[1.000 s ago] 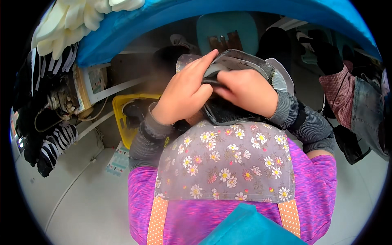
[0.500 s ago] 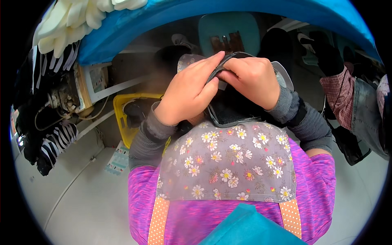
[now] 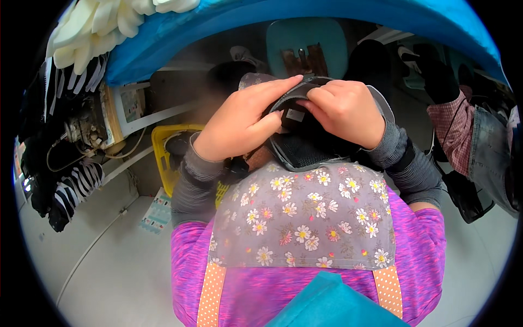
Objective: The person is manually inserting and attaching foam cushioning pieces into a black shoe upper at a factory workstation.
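Note:
A black mesh piece that looks like a shoe upper rests in front of my apron, its opening turned up toward me. It has a grey edge, and a small white label shows inside. My left hand holds the left side of the rim, fingers along the outside and thumb toward the inner edge. With curled fingers and thumb, my right hand pinches the rim at the upper right; the fingertips there are partly hidden.
A blue-covered surface curves across the far side, with white padded pieces at its left. A yellow basket stands left of me. Beyond the hands is a teal stool. Another person's checked sleeve is at right.
My hands have moved apart, the left one leftward and the right one slightly right and down. The opening of the shoe upper is wider, and its inner label now shows more fully.

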A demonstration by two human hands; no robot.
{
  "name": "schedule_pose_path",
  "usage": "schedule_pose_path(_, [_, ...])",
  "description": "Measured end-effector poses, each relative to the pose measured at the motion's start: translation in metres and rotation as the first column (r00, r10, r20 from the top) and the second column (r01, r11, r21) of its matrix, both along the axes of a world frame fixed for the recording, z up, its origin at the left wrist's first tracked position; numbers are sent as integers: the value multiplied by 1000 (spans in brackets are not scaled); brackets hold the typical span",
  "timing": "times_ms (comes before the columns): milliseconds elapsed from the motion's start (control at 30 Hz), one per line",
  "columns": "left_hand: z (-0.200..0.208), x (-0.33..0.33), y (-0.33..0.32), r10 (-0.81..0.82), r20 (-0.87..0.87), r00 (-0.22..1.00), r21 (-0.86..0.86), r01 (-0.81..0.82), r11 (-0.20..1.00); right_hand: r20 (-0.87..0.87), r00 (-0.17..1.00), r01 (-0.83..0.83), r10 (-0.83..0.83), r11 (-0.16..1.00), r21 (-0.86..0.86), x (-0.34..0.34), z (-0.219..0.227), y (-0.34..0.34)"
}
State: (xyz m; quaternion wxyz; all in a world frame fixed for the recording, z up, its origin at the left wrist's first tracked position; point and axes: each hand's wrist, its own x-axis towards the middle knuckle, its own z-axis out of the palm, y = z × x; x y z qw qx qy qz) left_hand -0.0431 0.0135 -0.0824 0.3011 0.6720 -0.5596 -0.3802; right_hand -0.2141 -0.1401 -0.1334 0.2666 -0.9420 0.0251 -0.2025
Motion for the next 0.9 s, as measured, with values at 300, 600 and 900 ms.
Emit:
schedule_pose_path(300, [14, 4, -12, -18, 179, 984, 29, 13, 999, 7, 996, 91, -91, 993, 69, 13, -4, 3])
schedule_pose_path(600, [6, 9, -13, -30, 122, 992, 86, 20, 996, 55, 993, -102, 105, 993, -51, 2, 3, -5])
schedule_pose_path(900, [10, 16, -19, -145, 47, 988, 135, 138, 981, 52, 995, 77, -80, 995, 57, -11, -5, 4])
